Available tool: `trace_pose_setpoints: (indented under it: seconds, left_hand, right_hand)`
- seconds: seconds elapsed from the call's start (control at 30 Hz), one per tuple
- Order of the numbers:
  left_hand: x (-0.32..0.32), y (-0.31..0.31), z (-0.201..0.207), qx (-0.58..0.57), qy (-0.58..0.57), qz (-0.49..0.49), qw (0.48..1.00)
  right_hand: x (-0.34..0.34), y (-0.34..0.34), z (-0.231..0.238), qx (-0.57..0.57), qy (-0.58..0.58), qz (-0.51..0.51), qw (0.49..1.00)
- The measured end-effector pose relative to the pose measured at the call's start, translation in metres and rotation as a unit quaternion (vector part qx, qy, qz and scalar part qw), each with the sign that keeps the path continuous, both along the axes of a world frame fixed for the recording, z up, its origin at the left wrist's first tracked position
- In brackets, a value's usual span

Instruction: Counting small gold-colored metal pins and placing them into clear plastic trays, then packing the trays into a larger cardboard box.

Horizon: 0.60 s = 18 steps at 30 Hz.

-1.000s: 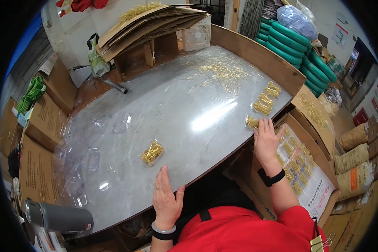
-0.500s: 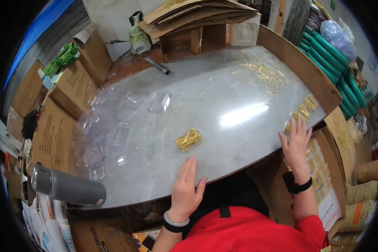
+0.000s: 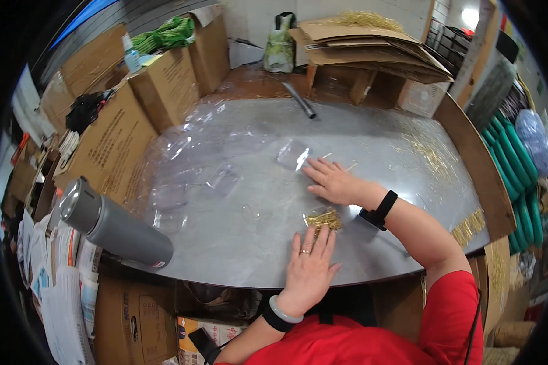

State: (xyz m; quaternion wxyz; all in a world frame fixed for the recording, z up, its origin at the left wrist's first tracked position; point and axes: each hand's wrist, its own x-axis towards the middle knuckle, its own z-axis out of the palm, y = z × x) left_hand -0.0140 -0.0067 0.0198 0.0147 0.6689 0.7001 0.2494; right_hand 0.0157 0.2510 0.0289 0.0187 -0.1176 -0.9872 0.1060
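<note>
A small pack of gold-coloured wire hooks (image 3: 324, 219) lies near the front middle of the grey table. My left hand (image 3: 310, 267) is at its near side, fingers stretched and their tips at the hooks; a ring shows on one finger. My right hand (image 3: 340, 182) reaches across beyond the pack, fingers out flat and low over the tabletop. Just past its fingertips lies a clear plastic tray (image 3: 293, 154). Another clear tray (image 3: 223, 179) is farther left. A few loose hooks lie by my right fingertips. My right palm is hidden from view.
Many clear plastic trays (image 3: 176, 158) spread along the table's left side. A grey bottle (image 3: 125, 228) stands at the front left. Loose gold hooks (image 3: 429, 155) lie at the back right, and a row of gold packs (image 3: 468, 228) at the right edge. A dark tube (image 3: 299, 100) lies at the back.
My right hand has left the gold packs at the right edge and swung left over the table. My left hand has moved up to the pack of hooks. The view has turned.
</note>
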Motion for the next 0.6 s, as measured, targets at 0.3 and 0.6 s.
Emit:
trace_pose_setpoints:
  seconds: [0.3, 0.6]
  left_hand:
    - [-0.01, -0.003, 0.003, -0.014, 0.002, -0.011, 1.0]
    - [-0.024, -0.02, 0.008, -0.028, -0.014, -0.024, 0.999]
  right_hand:
    - [0.017, 0.075, -0.005, 0.126, -0.115, -0.1, 0.98]
    - [0.067, 0.119, -0.026, 0.062, -0.05, -0.109, 0.991]
